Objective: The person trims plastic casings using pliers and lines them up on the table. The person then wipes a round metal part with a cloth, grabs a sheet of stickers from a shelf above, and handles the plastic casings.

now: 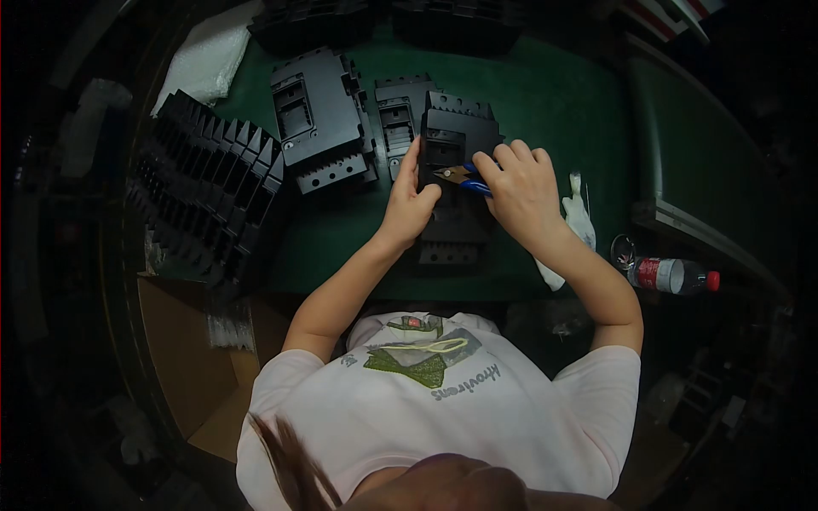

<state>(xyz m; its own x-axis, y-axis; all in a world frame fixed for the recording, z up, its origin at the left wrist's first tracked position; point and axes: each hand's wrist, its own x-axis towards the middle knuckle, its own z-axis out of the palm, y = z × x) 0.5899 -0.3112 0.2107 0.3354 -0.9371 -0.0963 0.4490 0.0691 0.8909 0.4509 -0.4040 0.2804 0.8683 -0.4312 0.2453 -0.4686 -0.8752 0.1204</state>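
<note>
My left hand grips the lower left edge of a black plastic housing, thumb at the front and fingers along its side. My right hand is closed around blue-handled cutting pliers. The pliers' tips point left and lie at the lower part of the housing's face; whether they touch it I cannot tell. Beneath my hands lies another black housing, partly hidden. Just left of the held one is a further black housing. A larger-looking black housing rests farther left.
A long row of stacked black parts fills the table's left side, with white wrap behind. More black parts stand at the back. On the right are a white cloth-like item and a red-capped bottle. A cardboard box sits lower left.
</note>
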